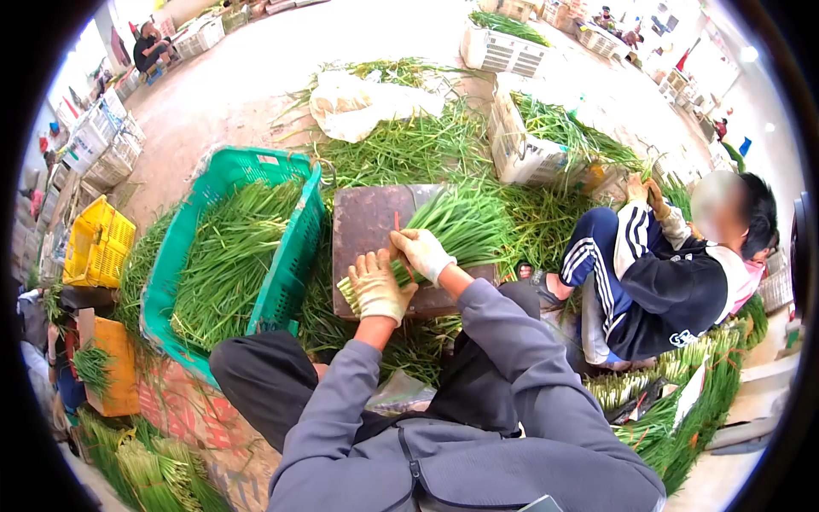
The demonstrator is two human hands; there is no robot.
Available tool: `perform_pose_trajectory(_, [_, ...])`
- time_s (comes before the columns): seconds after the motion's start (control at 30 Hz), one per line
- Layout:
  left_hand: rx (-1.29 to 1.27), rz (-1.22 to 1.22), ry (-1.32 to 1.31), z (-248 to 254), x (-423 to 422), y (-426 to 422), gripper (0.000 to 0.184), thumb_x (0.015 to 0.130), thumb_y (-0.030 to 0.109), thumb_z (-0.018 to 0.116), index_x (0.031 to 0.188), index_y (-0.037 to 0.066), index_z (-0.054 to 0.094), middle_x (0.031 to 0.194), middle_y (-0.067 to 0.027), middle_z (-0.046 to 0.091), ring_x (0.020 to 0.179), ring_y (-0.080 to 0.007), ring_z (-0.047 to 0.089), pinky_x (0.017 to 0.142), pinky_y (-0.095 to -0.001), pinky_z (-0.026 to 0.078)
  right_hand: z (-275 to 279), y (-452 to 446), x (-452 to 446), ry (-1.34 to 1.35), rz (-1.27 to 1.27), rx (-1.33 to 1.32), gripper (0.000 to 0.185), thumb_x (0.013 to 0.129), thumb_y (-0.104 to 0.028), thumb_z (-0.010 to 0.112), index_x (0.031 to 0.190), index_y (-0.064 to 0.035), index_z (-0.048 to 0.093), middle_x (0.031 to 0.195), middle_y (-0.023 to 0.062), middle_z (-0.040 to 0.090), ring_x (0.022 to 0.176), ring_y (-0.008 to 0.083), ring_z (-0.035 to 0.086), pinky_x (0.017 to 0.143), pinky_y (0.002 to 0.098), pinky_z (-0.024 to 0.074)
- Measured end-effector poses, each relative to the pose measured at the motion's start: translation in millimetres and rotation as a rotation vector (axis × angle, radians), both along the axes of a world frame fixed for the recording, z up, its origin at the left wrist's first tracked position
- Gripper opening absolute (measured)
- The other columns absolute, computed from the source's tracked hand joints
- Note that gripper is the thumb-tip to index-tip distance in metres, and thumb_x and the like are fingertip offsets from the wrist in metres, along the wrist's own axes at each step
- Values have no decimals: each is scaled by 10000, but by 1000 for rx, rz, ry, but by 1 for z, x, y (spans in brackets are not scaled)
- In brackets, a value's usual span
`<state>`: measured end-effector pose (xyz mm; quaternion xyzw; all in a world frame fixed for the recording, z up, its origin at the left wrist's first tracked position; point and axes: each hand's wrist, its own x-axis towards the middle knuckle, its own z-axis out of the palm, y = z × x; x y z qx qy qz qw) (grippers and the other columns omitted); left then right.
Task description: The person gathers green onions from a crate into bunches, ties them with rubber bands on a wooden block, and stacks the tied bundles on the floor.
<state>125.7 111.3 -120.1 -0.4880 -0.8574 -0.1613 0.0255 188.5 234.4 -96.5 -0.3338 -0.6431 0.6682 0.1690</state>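
Observation:
A bundle of long green stalks (pixel 465 224) lies across a dark brown board (pixel 367 220) in front of me, its pale cut ends at the lower left. My left hand (pixel 375 288), in a cream glove, rests over the pale ends with its fingers pressed round them. My right hand (pixel 420 254), also gloved, is closed higher up the bundle, and its fingertips pinch a thin red band (pixel 397 221) that runs at the bundle.
A green crate (pixel 304 247) of loose stalks stands at the left, near a yellow crate (pixel 101 243). White crates (pixel 512 141) are at the upper right. A seated co-worker (pixel 665 273) handles stalks on the right. Tied bundles (pixel 158 469) lie lower left.

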Motion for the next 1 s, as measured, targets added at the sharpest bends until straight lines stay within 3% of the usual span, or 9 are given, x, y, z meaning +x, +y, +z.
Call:
perform_pose_trajectory(0.17, [260, -47, -164, -41, -6, 35, 286, 783, 289, 690, 1027, 146, 650, 998, -57, 667, 1095, -285, 580, 1029, -474, 341, 6, -2, 1, 62, -119, -225, 386, 1001, -326, 543, 712, -74, 592, 614, 18, 551, 504, 116, 442, 488, 286, 364])
perform_pose_trajectory(0.3, [262, -31, -83, -55, 0, 34, 184, 861, 243, 646, 1027, 177, 687, 1046, -23, 722, 1138, -265, 612, 1071, -500, 319, -3, 3, 3, 99, -190, -317, 358, 996, -301, 550, 686, -127, 515, 571, -25, 440, 474, 99, 352, 455, 287, 273])
perform_pose_trajectory(0.4, [356, -54, 7, -73, -12, 30, 192, 873, 267, 653, 1043, 181, 681, 1077, -18, 719, 1163, -269, 600, 1083, -505, 310, 5, 0, 8, 187, -174, -305, 312, 971, -285, 597, 756, -59, 604, 646, -21, 534, 573, 91, 437, 550, 287, 375])
perform_pose_trajectory(0.63, [-100, -112, -79, -18, 3, 33, 957, 673, 467, 820, 1427, 66, 388, 1333, -150, 571, 1205, -291, 567, 1085, -496, 325, -2, -2, -3, 261, -165, -144, 312, 974, -269, 596, 771, -38, 645, 667, -31, 555, 638, 72, 457, 590, 278, 397])
perform_pose_trajectory(0.7, [-360, -66, 3, -17, -1, 40, 1121, 592, 468, 860, 1461, 18, 312, 1314, -201, 567, 1180, -313, 585, 1046, -467, 399, -18, 7, -2, 171, -62, 203, 362, 963, -302, 602, 918, 49, 677, 776, 85, 691, 729, 166, 586, 718, 376, 491])
perform_pose_trajectory(0.83, [-470, -37, -233, -36, -46, 64, 1227, 590, 443, 867, 1516, -23, 211, 1173, -196, 663, 1075, -327, 660, 915, -400, 531, -5, -8, 17, 41, 30, 284, 349, 966, -364, 567, 913, -55, 720, 853, 226, 671, 786, 403, 624, 709, 407, 500])
perform_pose_trajectory(0.9, [-511, -34, -251, -33, -52, 61, 1236, 588, 448, 864, 1520, -27, 204, 1189, -195, 659, 1084, -318, 659, 922, -384, 528, -18, -6, 21, 105, 28, 378, 389, 973, -393, 557, 917, -44, 719, 823, 220, 665, 778, 362, 647, 712, 401, 498])
perform_pose_trajectory(0.97, [-552, -32, -275, -23, -55, 64, 1255, 584, 458, 858, 1527, -34, 190, 1221, -192, 650, 1102, -301, 656, 937, -352, 521, 7, -3, 38, 65, 20, 195, 284, 981, -251, 596, 923, 11, 688, 767, -19, 638, 692, 60, 491, 623, 271, 445])
perform_pose_trajectory(1.0, [-569, -32, -290, -18, -55, 65, 1265, 583, 463, 854, 1530, -37, 183, 1236, -191, 646, 1112, -292, 655, 944, -336, 518, 9, -1, 45, 209, -80, 127, 260, 983, -249, 593, 992, -2, 675, 797, -22, 636, 680, 57, 514, 616, 250, 447])
